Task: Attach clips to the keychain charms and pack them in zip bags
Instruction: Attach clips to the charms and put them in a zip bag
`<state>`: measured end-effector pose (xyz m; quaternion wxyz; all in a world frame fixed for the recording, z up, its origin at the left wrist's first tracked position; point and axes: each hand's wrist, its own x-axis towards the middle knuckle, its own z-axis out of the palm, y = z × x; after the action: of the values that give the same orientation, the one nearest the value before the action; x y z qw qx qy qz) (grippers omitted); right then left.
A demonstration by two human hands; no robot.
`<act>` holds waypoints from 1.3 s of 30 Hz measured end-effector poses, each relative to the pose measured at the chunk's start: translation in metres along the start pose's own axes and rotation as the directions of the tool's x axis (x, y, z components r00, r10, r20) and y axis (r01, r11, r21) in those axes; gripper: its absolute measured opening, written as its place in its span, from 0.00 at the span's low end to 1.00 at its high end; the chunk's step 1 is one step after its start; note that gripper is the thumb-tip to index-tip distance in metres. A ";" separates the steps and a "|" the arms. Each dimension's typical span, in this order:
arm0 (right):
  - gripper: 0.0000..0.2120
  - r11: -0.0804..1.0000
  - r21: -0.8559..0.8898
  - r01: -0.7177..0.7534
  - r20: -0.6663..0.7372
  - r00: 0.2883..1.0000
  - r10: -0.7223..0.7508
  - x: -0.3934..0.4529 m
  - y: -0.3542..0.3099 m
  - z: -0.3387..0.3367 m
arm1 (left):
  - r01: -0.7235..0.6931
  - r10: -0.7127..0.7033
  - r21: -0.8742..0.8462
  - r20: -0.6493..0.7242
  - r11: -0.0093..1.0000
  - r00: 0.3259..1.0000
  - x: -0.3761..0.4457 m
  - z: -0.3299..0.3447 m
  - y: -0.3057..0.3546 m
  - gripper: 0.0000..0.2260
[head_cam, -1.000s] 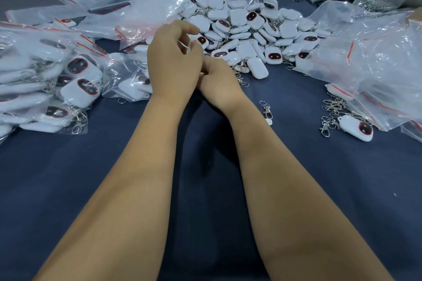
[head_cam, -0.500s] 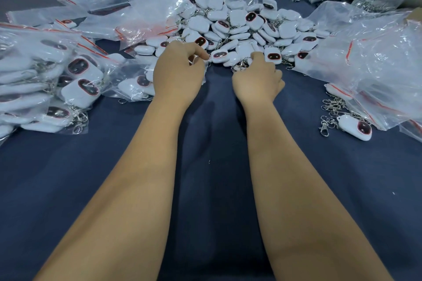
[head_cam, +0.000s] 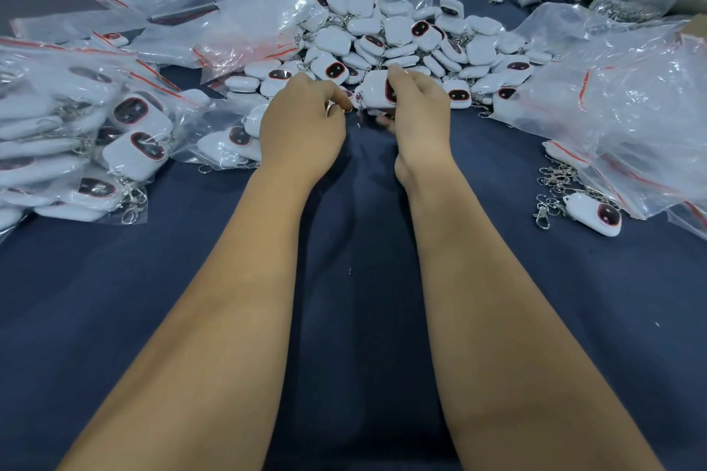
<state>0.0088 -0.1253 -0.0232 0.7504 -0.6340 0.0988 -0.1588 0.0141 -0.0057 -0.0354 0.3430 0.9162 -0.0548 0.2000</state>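
Observation:
A big heap of white keychain charms (head_cam: 401, 38) with dark red-rimmed faces lies at the back middle of the blue cloth. My right hand (head_cam: 419, 115) grips one white charm (head_cam: 377, 90) at the heap's near edge, lifted a little. My left hand (head_cam: 302, 122) is just left of it, its fingertips pinching a small metal ring or clip (head_cam: 336, 109) beside the charm. Loose metal clips (head_cam: 553, 183) lie at the right next to a single charm (head_cam: 593, 214).
Packed zip bags with charms (head_cam: 76, 141) are stacked at the left. Empty clear zip bags (head_cam: 627, 107) are piled at the right, and more bags (head_cam: 214, 27) lie at the back left. Bare blue cloth (head_cam: 355, 241) lies under my forearms.
My hands parted, then came back together. The right hand reached into the heap's near edge and picked up a charm. The left hand shifted right and nearer, still pinching the clip.

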 end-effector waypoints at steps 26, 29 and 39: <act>0.13 0.995 -0.096 0.017 0.334 0.943 0.016 -0.002 0.012 0.005 | 0.094 -0.103 -0.175 -0.044 0.980 0.994 0.001 -0.005 0.000 0.13; 0.12 0.997 -0.075 0.020 0.333 0.943 0.006 -0.003 0.010 0.005 | 0.091 -0.100 -0.175 -0.038 0.980 0.994 0.002 -0.005 -0.001 0.12; 0.07 0.981 -0.192 0.019 0.312 0.949 0.042 0.001 0.011 0.007 | 0.087 -0.091 -0.215 -0.010 0.973 0.996 0.002 -0.006 -0.001 0.08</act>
<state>0.0138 -0.1172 -0.0326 0.6924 -0.7203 -0.0033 -0.0412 0.0138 -0.0011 -0.0312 0.4487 0.8734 -0.0317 0.1864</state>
